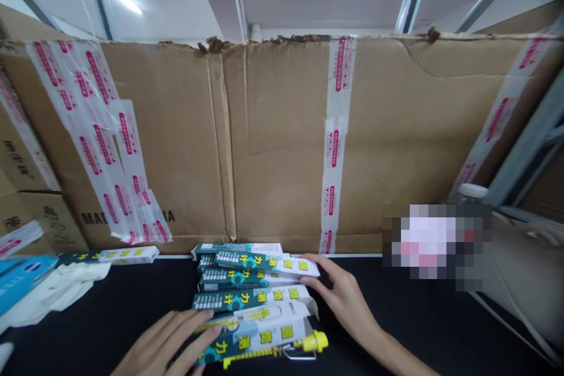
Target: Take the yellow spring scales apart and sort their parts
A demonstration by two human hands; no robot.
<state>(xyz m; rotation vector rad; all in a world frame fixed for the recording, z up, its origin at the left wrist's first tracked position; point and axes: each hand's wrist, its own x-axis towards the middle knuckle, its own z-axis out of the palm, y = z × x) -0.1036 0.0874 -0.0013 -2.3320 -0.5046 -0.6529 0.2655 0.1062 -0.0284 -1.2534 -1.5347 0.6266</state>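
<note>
Narrow green-and-white spring scale boxes with yellow lettering lie in a loose stack in front of me. My right hand (341, 294) pinches the white right end of the topmost box (264, 261), at the back of the stack. My left hand (174, 343) is closed around the left end of the nearest box (255, 342), its fingers over the top and its thumb partly hidden. Along that box's front side lies a yellow spring scale (273, 352) with a metal hook, its yellow cap to the right. Just behind, another box (258, 312) shows its printed scale picture.
A tall cardboard wall (273, 158) with red-and-white tape stands behind the black table (123, 288). At left are another box (127, 255), white bags (66, 291) and a blue package (26, 279). A white-capped container (473, 190) and grey bag (515, 264) stand at right, beside a blurred patch.
</note>
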